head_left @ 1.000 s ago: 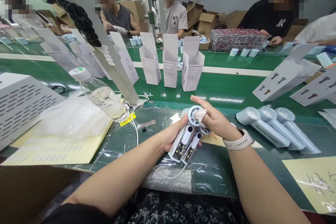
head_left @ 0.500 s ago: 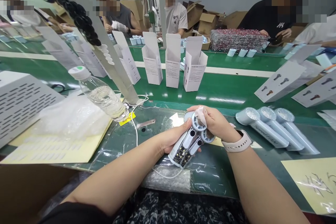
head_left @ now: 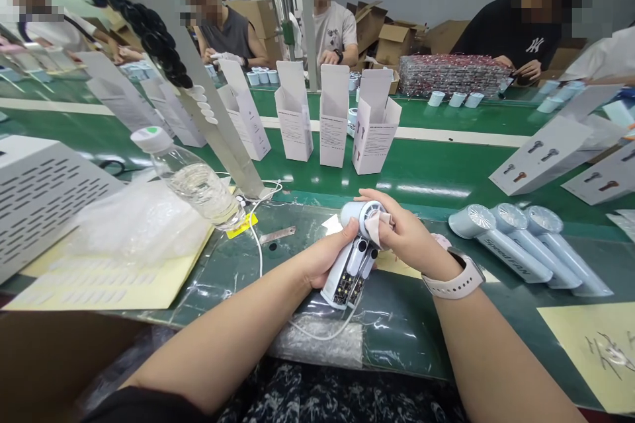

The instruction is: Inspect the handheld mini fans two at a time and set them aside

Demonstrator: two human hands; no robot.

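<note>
Two light blue handheld fans (head_left: 342, 277) lie side by side in my left hand (head_left: 328, 259), which is closed around them with the thumb on the near fan head. Dark circuit-patterned panels and black round spots show on their handles. My right hand (head_left: 411, 241) pinches a whitish cloth (head_left: 375, 226) against the round rim of a fan head. Part of the second fan is hidden behind the cloth and the fingers. A white cable (head_left: 325, 336) curves on the table beneath them.
Several wrapped blue fans (head_left: 510, 254) rest at the right. Open white boxes (head_left: 333, 125) stand on the green conveyor (head_left: 436, 168). A water bottle (head_left: 196, 185) leans near the slanted post (head_left: 218, 125) at left. A metal strip (head_left: 278, 234) lies by the cable. Co-workers sit opposite.
The fans have turned in my hands, so the heads overlap more and a fan's outer side shows. The cloth has shifted slightly down. Across the conveyor, a co-worker's raised hand has left the red-knobbed lever.
</note>
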